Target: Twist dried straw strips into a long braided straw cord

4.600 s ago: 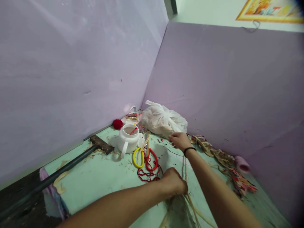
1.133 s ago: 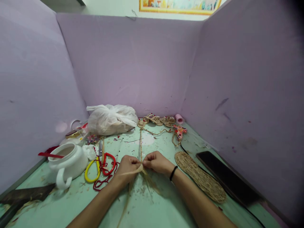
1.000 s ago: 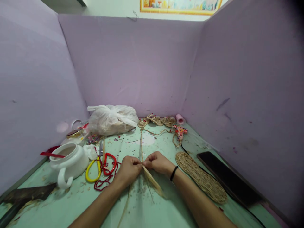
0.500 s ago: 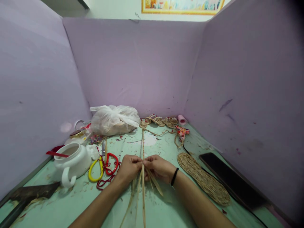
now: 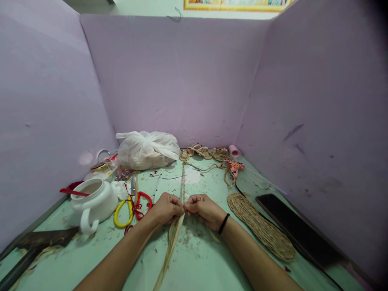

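A thin straw braid [image 5: 183, 184] runs straight from the back of the table toward me, its near end between my hands. My left hand [image 5: 167, 208] is closed, thumb and fingers pinching the braid's end, with long flat straw strands [image 5: 169, 254] hanging below it toward the front. Close beside it my right hand [image 5: 203, 208] pinches straw at the same spot; a short strand tip [image 5: 214, 236] shows under its wrist. The fingertips of both hands nearly meet. Just where each strand passes between the fingers is hidden.
To the left are scissors [image 5: 123, 216] with yellow and red handles, a white teapot [image 5: 98, 202] and a hatchet-like tool [image 5: 45, 238]. A woven straw sole [image 5: 260, 226] and a black phone-like slab [image 5: 297, 226] lie right. A tied plastic bag [image 5: 148, 151] sits behind.
The strands that fanned out below my hands are now mostly gathered to the left under my left hand. My fingertips have moved slightly apart. The view has tilted down a little.
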### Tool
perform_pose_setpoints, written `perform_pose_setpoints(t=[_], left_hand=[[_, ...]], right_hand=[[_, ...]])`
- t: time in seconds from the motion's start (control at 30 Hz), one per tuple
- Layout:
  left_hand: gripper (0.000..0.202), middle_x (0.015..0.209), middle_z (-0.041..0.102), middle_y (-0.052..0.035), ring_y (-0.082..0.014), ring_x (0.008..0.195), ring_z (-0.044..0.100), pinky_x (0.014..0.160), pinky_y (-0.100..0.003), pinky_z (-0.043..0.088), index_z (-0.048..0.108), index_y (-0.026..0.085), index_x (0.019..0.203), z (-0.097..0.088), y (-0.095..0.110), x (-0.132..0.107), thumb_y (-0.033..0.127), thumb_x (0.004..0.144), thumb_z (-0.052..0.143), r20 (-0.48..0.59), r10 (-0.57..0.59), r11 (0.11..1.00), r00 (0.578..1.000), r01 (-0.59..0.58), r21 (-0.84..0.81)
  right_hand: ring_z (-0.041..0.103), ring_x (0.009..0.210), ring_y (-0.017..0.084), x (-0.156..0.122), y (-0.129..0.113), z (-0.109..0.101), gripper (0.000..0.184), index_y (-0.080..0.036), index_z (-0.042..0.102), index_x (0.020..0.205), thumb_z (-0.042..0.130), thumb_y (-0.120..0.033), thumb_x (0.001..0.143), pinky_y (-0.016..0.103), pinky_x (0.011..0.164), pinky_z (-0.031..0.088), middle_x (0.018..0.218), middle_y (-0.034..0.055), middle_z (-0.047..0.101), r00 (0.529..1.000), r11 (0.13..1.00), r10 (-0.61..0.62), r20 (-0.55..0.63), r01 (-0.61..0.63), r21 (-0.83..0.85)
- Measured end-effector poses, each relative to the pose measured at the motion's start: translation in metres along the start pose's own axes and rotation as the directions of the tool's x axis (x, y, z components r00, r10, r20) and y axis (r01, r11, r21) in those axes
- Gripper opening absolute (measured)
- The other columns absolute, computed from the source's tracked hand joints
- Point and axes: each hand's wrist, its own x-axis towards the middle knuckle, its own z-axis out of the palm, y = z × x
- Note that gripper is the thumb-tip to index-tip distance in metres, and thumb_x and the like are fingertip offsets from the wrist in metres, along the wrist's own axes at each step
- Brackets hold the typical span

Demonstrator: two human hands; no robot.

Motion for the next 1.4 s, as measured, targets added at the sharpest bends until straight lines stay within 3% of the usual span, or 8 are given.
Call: perform_pose_setpoints(t=[0.37,0.57,0.87,1.1,1.23,1.33,1.37,1.4], left_hand=[[0.009,0.040,0.036,0.0045,-0.0072,0.044,0.031,0.042,-0.020,0.020,0.052,0.013,0.044,0.006,0.001,-0.003,0.014,0.048,0.045,-0.161,0.122,0.934,0.979,-0.058,0.354],[0.014,0.043,0.044,0.0017,-0.0094,0.045,0.037,0.045,-0.020,0.025,0.058,0.012,0.050,-0.002,-0.002,-0.005,0.021,0.054,0.048,-0.120,0.128,0.894,0.985,-0.062,0.444],[0.032,0.076,0.062,-0.0142,-0.0206,0.071,0.057,0.063,-0.028,0.037,0.063,0.013,0.091,0.043,0.006,-0.043,0.014,0.071,0.038,-0.138,0.299,0.485,0.944,-0.026,0.874],[0.036,0.085,0.062,-0.0174,-0.0238,0.075,0.058,0.064,-0.032,0.039,0.060,0.010,0.095,0.058,-0.005,-0.053,0.007,0.067,0.037,0.068,0.324,0.393,0.943,-0.200,0.898],[0.022,0.071,0.062,-0.0141,-0.0224,0.064,0.057,0.058,-0.030,0.037,0.064,0.012,0.077,0.053,-0.001,-0.055,0.018,0.069,0.045,0.086,0.355,0.481,0.931,-0.261,0.837],[0.026,0.058,0.059,-0.0082,-0.0159,0.055,0.053,0.053,-0.026,0.034,0.061,0.014,0.061,0.035,0.009,-0.044,0.031,0.072,0.046,-0.242,0.386,0.747,0.891,-0.147,0.648],[0.024,0.060,0.060,-0.0067,-0.0133,0.054,0.052,0.051,-0.023,0.034,0.060,0.013,0.062,0.028,0.011,-0.039,0.029,0.072,0.046,-0.366,0.337,0.846,0.868,-0.108,0.523],[0.019,0.059,0.059,-0.0047,-0.0101,0.048,0.049,0.046,-0.021,0.032,0.060,0.013,0.066,0.022,0.012,-0.033,0.026,0.070,0.047,-0.392,0.210,0.933,0.896,-0.064,0.355]], right_hand=[[0.023,0.037,0.003,0.010,0.019,0.002,0.008,-0.013,0.049,0.047,0.048,-0.012,0.055,0.021,0.039,0.012,0.037,-0.0071,0.035,0.981,0.958,-0.180,-0.068,0.159,-0.239],[0.024,0.037,0.004,0.009,0.022,0.006,0.012,-0.014,0.048,0.046,0.047,-0.016,0.058,0.021,0.039,0.014,0.037,-0.0069,0.033,0.972,0.937,-0.198,-0.130,0.149,-0.316],[0.035,0.044,0.006,0.005,0.025,0.012,0.004,-0.013,0.051,0.052,0.048,-0.013,0.055,0.019,0.043,0.025,0.045,-0.0036,0.045,0.944,0.972,-0.182,-0.274,0.131,-0.196],[0.040,0.046,0.008,-0.002,0.024,0.015,0.002,-0.015,0.048,0.054,0.048,-0.015,0.056,0.020,0.046,0.030,0.048,-0.0022,0.050,0.956,0.987,-0.151,-0.253,0.159,0.013],[0.034,0.043,0.006,-0.001,0.024,0.014,0.005,-0.015,0.047,0.052,0.050,-0.016,0.055,0.020,0.044,0.025,0.043,-0.0052,0.042,0.954,0.990,-0.140,-0.265,0.144,-0.006],[0.032,0.042,0.005,-0.001,0.022,0.010,0.007,-0.015,0.046,0.051,0.052,-0.018,0.055,0.020,0.043,0.022,0.042,-0.0057,0.040,0.967,0.988,-0.150,-0.206,0.157,0.015],[0.031,0.041,0.005,-0.002,0.021,0.010,0.009,-0.015,0.046,0.051,0.052,-0.018,0.055,0.020,0.043,0.021,0.042,-0.0059,0.040,0.970,0.986,-0.159,-0.186,0.165,0.015],[0.030,0.041,0.005,-0.002,0.021,0.009,0.010,-0.015,0.046,0.050,0.053,-0.019,0.056,0.020,0.043,0.021,0.042,-0.0059,0.040,0.971,0.985,-0.170,-0.166,0.174,0.011]])
